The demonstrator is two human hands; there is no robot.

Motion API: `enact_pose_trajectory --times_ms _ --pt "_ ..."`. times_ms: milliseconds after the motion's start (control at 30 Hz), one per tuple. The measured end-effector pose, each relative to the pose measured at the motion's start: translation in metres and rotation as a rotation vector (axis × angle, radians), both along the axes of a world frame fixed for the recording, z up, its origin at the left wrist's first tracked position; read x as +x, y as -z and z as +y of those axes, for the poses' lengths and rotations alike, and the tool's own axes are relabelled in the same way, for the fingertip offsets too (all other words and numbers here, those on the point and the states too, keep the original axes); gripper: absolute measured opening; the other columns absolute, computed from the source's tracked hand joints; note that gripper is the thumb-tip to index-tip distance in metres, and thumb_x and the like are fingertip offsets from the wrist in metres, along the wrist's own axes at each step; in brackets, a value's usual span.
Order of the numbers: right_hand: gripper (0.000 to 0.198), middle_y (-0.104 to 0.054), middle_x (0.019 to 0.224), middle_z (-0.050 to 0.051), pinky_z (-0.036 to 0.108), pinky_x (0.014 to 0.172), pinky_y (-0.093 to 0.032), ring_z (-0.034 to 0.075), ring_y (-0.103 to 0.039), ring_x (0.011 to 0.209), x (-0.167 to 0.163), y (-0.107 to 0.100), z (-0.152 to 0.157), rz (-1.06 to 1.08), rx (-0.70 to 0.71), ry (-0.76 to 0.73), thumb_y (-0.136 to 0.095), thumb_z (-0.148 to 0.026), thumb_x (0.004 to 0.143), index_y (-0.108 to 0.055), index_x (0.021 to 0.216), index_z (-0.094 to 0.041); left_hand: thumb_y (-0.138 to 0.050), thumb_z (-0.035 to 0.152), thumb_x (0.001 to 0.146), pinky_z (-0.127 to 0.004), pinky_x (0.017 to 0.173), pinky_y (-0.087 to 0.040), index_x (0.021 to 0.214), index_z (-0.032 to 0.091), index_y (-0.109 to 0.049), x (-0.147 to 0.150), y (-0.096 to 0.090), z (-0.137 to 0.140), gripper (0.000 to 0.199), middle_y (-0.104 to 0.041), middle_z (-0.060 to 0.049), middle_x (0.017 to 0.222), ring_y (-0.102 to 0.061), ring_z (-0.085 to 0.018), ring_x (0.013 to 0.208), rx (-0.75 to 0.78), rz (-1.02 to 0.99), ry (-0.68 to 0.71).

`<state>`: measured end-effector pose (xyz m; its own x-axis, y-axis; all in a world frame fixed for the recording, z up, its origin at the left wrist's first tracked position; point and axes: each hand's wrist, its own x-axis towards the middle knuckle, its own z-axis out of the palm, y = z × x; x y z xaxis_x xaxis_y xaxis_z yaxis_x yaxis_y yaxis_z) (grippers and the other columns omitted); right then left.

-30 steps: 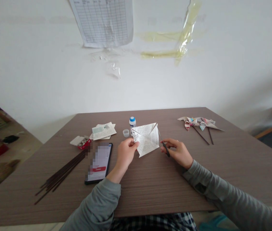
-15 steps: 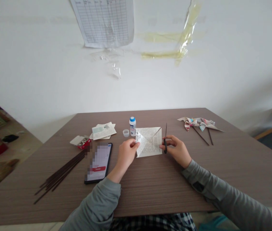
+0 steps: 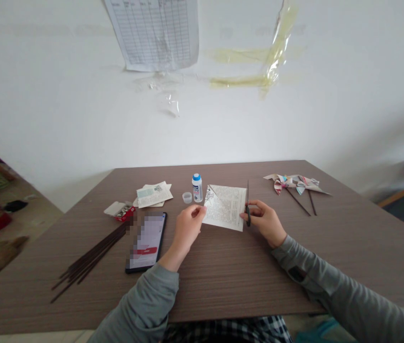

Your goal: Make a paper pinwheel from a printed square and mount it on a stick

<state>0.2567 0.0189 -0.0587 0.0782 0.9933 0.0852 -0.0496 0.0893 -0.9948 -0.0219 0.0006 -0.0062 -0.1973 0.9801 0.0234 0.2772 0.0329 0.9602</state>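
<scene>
A printed square sheet of paper [image 3: 225, 209], with a slit running in from its upper left corner, is held up over the table between my hands. My left hand [image 3: 189, 221] pinches its left edge, thumb and fingers together. In my right hand [image 3: 264, 221] are dark scissors [image 3: 248, 209], blades pointing away from me, and its fingertips also touch the sheet's right edge. Beyond the paper stands a white bottle with a blue cap [image 3: 196, 188], beside a small clear cup [image 3: 186, 197].
A phone [image 3: 146, 243] lies left of my left hand, near a bundle of dark sticks [image 3: 91, 257]. Behind them are a small red-and-white box [image 3: 120, 210] and stacked paper pieces [image 3: 155, 195]. Two paper pinwheels [image 3: 284, 182] on sticks lie at the back right of the table [image 3: 237, 281].
The sheet has been turned, so the slit that was at its upper right is now at its upper left. The scissors stay in my right hand.
</scene>
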Motion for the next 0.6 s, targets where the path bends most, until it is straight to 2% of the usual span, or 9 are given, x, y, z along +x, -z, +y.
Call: enact_pose_trajectory --times_ms 100,167,267,400,500,600 --pt "0.067 -0.094 0.088 0.005 0.044 0.08 -0.072 0.031 -0.088 0.082 0.001 0.0 0.001 0.066 0.0 0.066 -0.121 -0.049 0.056 -0.084 0.108 -0.028 -0.105 0.029 0.096 -0.024 0.053 -0.056 0.092 0.024 -0.092 0.003 0.004 0.0 0.015 -0.097 -0.013 0.109 -0.091 -0.031 0.1 -0.033 -0.213 0.018" --pt "0.069 -0.095 0.09 0.006 0.044 0.081 -0.072 0.032 -0.089 0.085 0.0 -0.001 0.001 0.092 0.008 0.107 -0.122 -0.049 0.055 -0.084 0.109 -0.027 -0.111 0.028 0.092 -0.022 0.054 -0.061 0.093 0.022 -0.09 0.005 0.006 -0.001 0.021 -0.097 -0.015 0.109 -0.092 -0.031 0.106 -0.084 -0.346 0.038" --pt "0.069 -0.095 0.09 0.008 0.044 0.081 -0.071 0.032 -0.089 0.087 -0.004 -0.002 0.001 0.118 0.022 0.155 -0.121 -0.049 0.055 -0.085 0.11 -0.027 -0.113 0.023 0.091 -0.023 0.06 -0.067 0.095 0.021 -0.09 0.01 0.01 -0.003 0.024 -0.097 -0.014 0.107 -0.094 -0.029 0.102 -0.184 -0.486 0.076" --pt "0.067 -0.095 0.092 0.008 0.044 0.081 -0.071 0.032 -0.088 0.087 -0.01 -0.003 -0.001 0.132 0.051 0.195 -0.121 -0.051 0.057 -0.086 0.109 -0.027 -0.114 0.017 0.09 -0.024 0.07 -0.072 0.097 0.021 -0.089 0.017 0.013 -0.007 0.026 -0.099 -0.013 0.107 -0.097 -0.028 0.104 -0.232 -0.555 0.124" --pt "0.066 -0.095 0.093 0.008 0.044 0.081 -0.071 0.032 -0.088 0.088 -0.014 -0.003 -0.002 0.145 0.053 0.195 -0.121 -0.05 0.058 -0.086 0.109 -0.027 -0.113 0.015 0.091 -0.023 0.069 -0.071 0.097 0.021 -0.092 0.024 0.013 -0.011 0.023 -0.099 -0.012 0.107 -0.098 -0.027 0.103 -0.246 -0.589 0.175" --pt "0.066 -0.096 0.096 0.008 0.044 0.082 -0.072 0.032 -0.09 0.09 -0.018 -0.003 -0.004 0.164 0.045 0.173 -0.121 -0.049 0.058 -0.084 0.109 -0.028 -0.108 0.015 0.096 -0.021 0.066 -0.067 0.093 0.02 -0.092 0.029 0.011 -0.014 0.017 -0.099 -0.012 0.104 -0.097 -0.025 0.097 -0.23 -0.58 0.171"
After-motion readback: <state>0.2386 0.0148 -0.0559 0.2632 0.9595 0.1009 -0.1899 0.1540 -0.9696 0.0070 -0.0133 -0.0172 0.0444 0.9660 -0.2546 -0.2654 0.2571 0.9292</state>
